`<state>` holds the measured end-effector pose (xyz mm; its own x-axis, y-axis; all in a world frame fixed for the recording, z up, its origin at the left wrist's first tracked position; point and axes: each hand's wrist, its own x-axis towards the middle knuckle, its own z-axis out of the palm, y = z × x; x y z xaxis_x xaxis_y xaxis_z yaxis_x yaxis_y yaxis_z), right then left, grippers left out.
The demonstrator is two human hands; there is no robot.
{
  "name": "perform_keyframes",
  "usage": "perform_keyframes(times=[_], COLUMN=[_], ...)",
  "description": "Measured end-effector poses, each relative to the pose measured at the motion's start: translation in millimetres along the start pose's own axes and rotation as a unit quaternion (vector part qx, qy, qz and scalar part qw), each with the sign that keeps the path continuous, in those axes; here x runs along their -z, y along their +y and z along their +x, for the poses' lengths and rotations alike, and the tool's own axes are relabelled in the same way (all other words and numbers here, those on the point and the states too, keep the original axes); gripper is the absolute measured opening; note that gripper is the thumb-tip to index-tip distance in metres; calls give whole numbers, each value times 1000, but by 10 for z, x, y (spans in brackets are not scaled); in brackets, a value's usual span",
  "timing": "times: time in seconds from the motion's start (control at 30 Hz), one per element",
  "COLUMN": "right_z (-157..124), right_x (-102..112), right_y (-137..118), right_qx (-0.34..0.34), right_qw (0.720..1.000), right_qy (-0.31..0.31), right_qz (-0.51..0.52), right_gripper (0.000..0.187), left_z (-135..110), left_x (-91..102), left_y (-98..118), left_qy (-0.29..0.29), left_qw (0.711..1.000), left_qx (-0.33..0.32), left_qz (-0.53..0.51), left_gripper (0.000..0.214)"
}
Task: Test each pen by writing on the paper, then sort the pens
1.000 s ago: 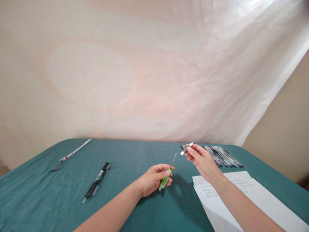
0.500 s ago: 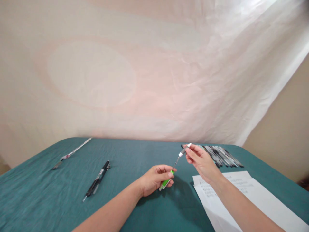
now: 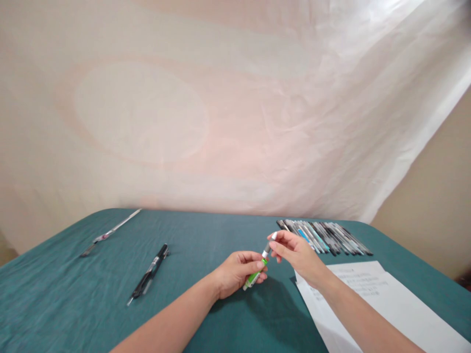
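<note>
My left hand [image 3: 239,272] grips a green pen barrel [image 3: 253,276], tilted with its upper end toward the right. Between the thumb and fingers of my right hand [image 3: 294,251] is a pen's front section [image 3: 270,245], with a grey grip, a white tip and a white collar. The collar meets the top of the green barrel, in line with it. Neither refill nor spring shows between the two parts. Both hands are raised a little over the green cloth.
Several pens [image 3: 326,238] lie in a row at the back right. Printed white sheets [image 3: 401,314] lie under my right forearm. On the left are a black pen [image 3: 149,272] and a long thin clear-and-dark item [image 3: 114,231]. A green cloth [image 3: 206,235] covers the table.
My right hand has moved down and left, bringing the grey front section onto the green barrel. The spring and refill that showed between them are now hidden. My left hand has stayed nearly still.
</note>
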<state>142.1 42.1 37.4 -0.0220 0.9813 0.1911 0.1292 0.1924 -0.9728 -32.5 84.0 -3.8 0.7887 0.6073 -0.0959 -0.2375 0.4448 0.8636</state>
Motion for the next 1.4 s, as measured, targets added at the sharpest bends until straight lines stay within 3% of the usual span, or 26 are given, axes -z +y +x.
perform_keyframes(times=[0.3, 0.8, 1.2, 1.4], right_z=[5, -1, -21, -40], right_x=[1, -44, -129, -88], right_y=[45, 99, 48, -38], right_qx=[-5, -13, -34, 1], right_qw=[1000, 1000, 995, 997], right_qy=[1, -8, 16, 34], right_qz=[-7, 18, 88, 65], right_gripper=[29, 25, 25, 23], left_z=[-10, -7, 3, -2], left_x=[6, 23, 9, 26], left_y=[16, 5, -4, -37], left_qy=[4, 26, 28, 3], left_qw=[1000, 1000, 999, 999], left_qx=[-24, 8, -12, -18], left_qz=[-11, 2, -15, -35], left_gripper=[27, 30, 29, 26])
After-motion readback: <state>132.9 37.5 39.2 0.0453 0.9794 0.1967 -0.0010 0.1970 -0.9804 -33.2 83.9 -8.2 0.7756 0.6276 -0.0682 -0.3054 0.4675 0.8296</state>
